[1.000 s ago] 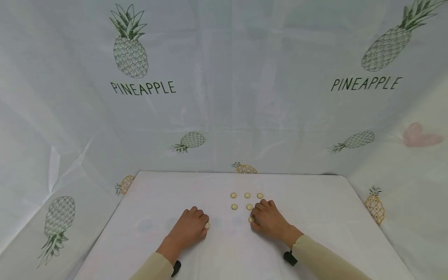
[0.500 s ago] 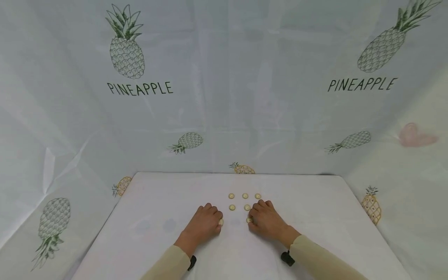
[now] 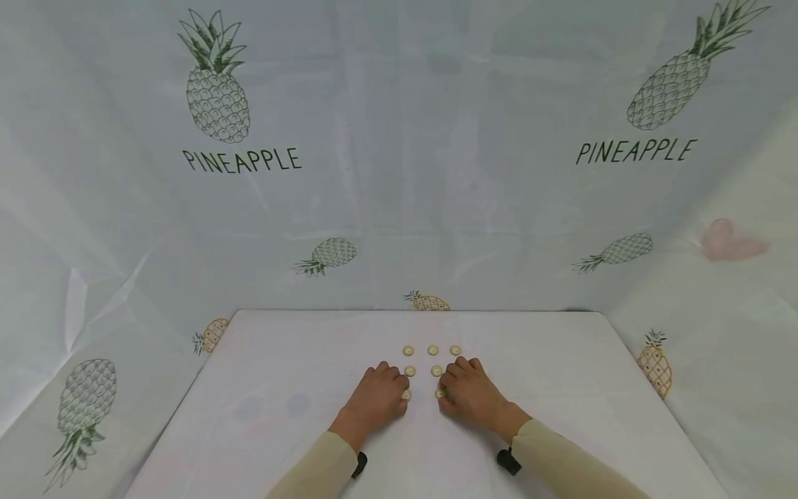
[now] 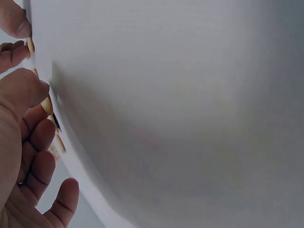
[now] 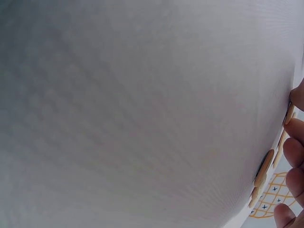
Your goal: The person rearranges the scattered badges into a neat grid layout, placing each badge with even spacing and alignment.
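Observation:
In the head view my left hand (image 3: 377,398) pinches a small round wooden disc (image 3: 406,394) between thumb and index finger, low over the white table. The left wrist view shows the thumb lying on this disc (image 4: 47,105), its other fingers loosely bent. Across a narrow gap, my right hand (image 3: 474,395) holds a second wooden disc (image 3: 440,393) by its edge at the table surface. Beyond the hands lie two rows of like discs: a far row with a middle disc (image 3: 433,351), and a nearer pair, a left disc (image 3: 409,371) and a right disc (image 3: 437,371).
The white-covered table (image 3: 280,367) reaches back to a hanging cloth (image 3: 399,173) printed with pineapples. Cloth also hangs along both sides. A black wrist strap part (image 3: 508,461) shows under the right sleeve.
My left hand has moved right with its disc, coming close to the right hand's disc. The right hand keeps its place by its disc; the whole head view has shifted slightly.

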Tool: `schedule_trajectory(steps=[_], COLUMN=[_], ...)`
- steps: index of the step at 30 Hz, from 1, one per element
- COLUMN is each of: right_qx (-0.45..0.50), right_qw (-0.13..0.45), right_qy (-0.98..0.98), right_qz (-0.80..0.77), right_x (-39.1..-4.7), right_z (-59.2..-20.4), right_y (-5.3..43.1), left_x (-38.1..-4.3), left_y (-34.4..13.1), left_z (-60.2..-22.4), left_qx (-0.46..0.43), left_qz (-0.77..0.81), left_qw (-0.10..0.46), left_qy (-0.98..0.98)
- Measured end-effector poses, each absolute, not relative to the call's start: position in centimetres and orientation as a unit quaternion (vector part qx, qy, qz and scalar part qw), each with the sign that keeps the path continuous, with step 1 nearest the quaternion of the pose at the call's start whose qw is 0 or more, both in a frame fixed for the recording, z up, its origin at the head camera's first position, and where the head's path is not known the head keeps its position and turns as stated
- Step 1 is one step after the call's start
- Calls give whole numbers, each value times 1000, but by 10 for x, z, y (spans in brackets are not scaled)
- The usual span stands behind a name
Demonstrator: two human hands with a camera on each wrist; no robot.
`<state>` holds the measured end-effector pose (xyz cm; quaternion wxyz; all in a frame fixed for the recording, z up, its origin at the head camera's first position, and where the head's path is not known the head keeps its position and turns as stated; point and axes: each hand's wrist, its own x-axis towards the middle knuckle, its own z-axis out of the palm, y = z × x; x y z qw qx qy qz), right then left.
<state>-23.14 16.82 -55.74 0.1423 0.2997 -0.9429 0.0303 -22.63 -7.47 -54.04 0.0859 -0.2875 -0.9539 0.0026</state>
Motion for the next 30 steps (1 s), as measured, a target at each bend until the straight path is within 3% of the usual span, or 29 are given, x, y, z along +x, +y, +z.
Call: schedule_trajectory(steps=[30], right_qx=[298], right_qw=[150], right_qy=[-942], right_qz=[26], right_x=[-230], right_z=[-560], right_y=[166], left_x=[-223], left_y=[-72], left_z=[-549], left_qx=[-253], left_qz=[-19], left_qw=[66], left_qy=[-965])
